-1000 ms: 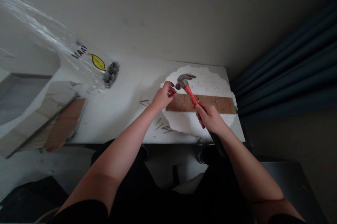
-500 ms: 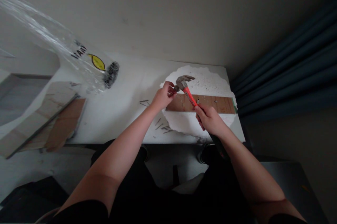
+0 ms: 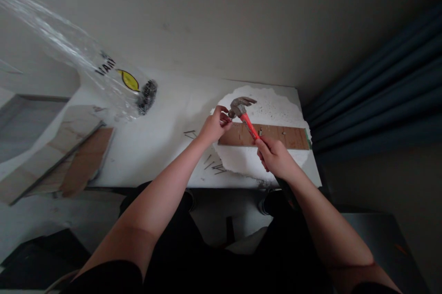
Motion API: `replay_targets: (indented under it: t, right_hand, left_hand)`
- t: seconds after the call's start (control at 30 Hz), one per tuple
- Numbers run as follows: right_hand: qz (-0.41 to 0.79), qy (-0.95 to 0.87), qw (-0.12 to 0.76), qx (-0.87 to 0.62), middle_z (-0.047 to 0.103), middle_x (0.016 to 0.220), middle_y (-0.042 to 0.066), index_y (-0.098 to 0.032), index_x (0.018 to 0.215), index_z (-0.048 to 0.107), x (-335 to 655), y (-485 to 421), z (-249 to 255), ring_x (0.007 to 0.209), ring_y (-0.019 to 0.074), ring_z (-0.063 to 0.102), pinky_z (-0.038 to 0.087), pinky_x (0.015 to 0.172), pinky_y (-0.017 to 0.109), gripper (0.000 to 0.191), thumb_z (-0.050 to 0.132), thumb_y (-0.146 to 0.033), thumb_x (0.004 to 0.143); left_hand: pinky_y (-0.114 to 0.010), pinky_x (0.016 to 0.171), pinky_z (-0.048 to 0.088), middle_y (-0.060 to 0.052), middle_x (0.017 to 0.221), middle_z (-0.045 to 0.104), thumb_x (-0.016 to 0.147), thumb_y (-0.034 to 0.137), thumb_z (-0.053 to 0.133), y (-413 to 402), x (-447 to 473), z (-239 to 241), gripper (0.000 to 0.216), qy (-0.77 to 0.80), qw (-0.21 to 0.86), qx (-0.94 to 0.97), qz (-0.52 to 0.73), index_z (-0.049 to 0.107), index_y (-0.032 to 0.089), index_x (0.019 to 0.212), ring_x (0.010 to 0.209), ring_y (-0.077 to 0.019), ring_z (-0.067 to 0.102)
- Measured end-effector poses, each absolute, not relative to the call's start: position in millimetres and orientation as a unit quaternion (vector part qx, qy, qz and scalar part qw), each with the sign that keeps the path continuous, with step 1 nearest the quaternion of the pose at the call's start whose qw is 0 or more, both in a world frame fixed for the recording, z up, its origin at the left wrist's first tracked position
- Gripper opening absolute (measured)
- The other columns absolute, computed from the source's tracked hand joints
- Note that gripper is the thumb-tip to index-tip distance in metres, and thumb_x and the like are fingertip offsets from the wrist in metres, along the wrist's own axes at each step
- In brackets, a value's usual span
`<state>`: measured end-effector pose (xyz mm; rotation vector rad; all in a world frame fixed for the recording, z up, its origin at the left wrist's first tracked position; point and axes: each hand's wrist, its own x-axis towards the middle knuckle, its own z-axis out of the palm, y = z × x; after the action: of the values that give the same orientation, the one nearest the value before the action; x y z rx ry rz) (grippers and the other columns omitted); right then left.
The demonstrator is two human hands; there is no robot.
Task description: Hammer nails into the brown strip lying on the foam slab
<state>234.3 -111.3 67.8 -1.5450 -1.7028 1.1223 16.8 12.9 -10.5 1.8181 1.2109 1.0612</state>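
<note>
My right hand (image 3: 274,155) is wrapped round the orange-red handle of a claw hammer (image 3: 248,126). Its grey metal head sits right at the fingertips of my left hand (image 3: 216,126), with the claw pointing right. My left hand pinches what looks like a nail, mostly hidden by fingers and hammer head, over the left end of a brown wooden board (image 3: 286,137). The board lies across a rough-edged white slab (image 3: 269,103). Several loose nails (image 3: 217,167) lie below my left wrist, and a few more nails (image 3: 189,134) left of it.
All this rests on a white table (image 3: 162,100) against a wall. A clear plastic bag (image 3: 113,82) with a yellow print and dark contents stands at the back left. Wooden pieces (image 3: 88,160) overhang the table's left front. A dark blue curtain (image 3: 380,82) hangs at right.
Hardly anything differs. The hammer head is slightly higher beside my left fingertips; both hands keep their grip and place, and the view has shifted a touch.
</note>
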Motion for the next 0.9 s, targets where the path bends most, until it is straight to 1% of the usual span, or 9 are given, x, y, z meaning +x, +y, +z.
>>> replay_targets:
  t: [0.1, 0.23, 0.37, 0.53, 0.63, 0.8, 0.9]
  right_hand:
    - [0.414, -0.643, 0.274, -0.583, 0.053, 0.063, -0.001, -0.021, 0.084, 0.056, 233.5, -111.0, 66.2, 0.050, 0.0118, 0.048, 0.034, 0.045, 0.024, 0.040, 0.042, -0.054, 0.101]
    - [0.408, -0.643, 0.284, -0.582, 0.053, 0.065, 0.000, -0.021, 0.088, 0.058, 233.2, -110.6, 66.2, 0.050, 0.0121, 0.048, 0.035, 0.046, 0.024, 0.041, 0.040, -0.055, 0.101]
    - [0.404, -0.651, 0.270, -0.583, 0.052, 0.063, -0.001, -0.021, 0.088, 0.057, 232.5, -110.2, 66.8, 0.050, 0.0122, 0.047, 0.034, 0.046, 0.024, 0.039, 0.041, -0.054, 0.101]
    - [0.401, -0.647, 0.284, -0.584, 0.053, 0.064, 0.000, -0.021, 0.089, 0.057, 232.1, -111.3, 67.2, 0.051, 0.0127, 0.048, 0.034, 0.047, 0.025, 0.041, 0.040, -0.055, 0.101]
    - [0.397, -0.654, 0.266, -0.586, 0.053, 0.064, 0.000, -0.021, 0.087, 0.056, 231.7, -111.3, 67.4, 0.051, 0.0121, 0.048, 0.034, 0.047, 0.024, 0.039, 0.041, -0.053, 0.102]
    - [0.395, -0.655, 0.268, -0.585, 0.055, 0.066, 0.000, -0.019, 0.090, 0.058, 232.9, -110.6, 67.5, 0.054, 0.0129, 0.051, 0.036, 0.050, 0.024, 0.042, 0.038, -0.054, 0.103]
    - [0.391, -0.659, 0.255, -0.590, 0.055, 0.065, 0.000, -0.019, 0.090, 0.059, 233.8, -109.9, 66.7, 0.054, 0.0132, 0.051, 0.037, 0.050, 0.025, 0.042, 0.038, -0.053, 0.103]
  left_hand:
    - [-0.024, 0.066, 0.054, 0.002, 0.085, 0.072, 0.078, 0.010, 0.071, 13.6, 16.9, -11.5, 0.043, 0.473, 0.346, 0.699, 0.409, 0.044, 0.024, 0.108, 0.068, -0.0113, 0.068]
    - [-0.023, 0.065, 0.054, 0.002, 0.084, 0.071, 0.078, 0.010, 0.070, 14.0, 16.5, -10.8, 0.043, 0.471, 0.357, 0.696, 0.408, 0.044, 0.024, 0.109, 0.068, -0.0106, 0.067]
    - [-0.024, 0.065, 0.053, 0.001, 0.085, 0.071, 0.077, 0.010, 0.071, 14.2, 16.0, -9.8, 0.043, 0.483, 0.339, 0.701, 0.400, 0.044, 0.024, 0.108, 0.068, -0.0112, 0.068]
    - [-0.023, 0.063, 0.053, 0.002, 0.084, 0.071, 0.078, 0.010, 0.071, 15.0, 15.6, -11.7, 0.045, 0.476, 0.345, 0.702, 0.402, 0.043, 0.024, 0.110, 0.067, -0.0109, 0.067]
    - [-0.023, 0.062, 0.052, 0.002, 0.085, 0.072, 0.077, 0.011, 0.072, 14.9, 15.7, -11.6, 0.045, 0.483, 0.331, 0.705, 0.399, 0.044, 0.024, 0.109, 0.065, -0.0104, 0.066]
    - [-0.021, 0.061, 0.050, 0.003, 0.084, 0.071, 0.078, 0.012, 0.071, 14.8, 16.4, -10.6, 0.044, 0.487, 0.341, 0.702, 0.392, 0.043, 0.024, 0.110, 0.062, -0.0088, 0.064]
    - [-0.022, 0.061, 0.049, 0.003, 0.085, 0.072, 0.078, 0.012, 0.072, 14.6, 16.3, -10.3, 0.045, 0.495, 0.327, 0.707, 0.385, 0.044, 0.024, 0.110, 0.063, -0.0095, 0.064]
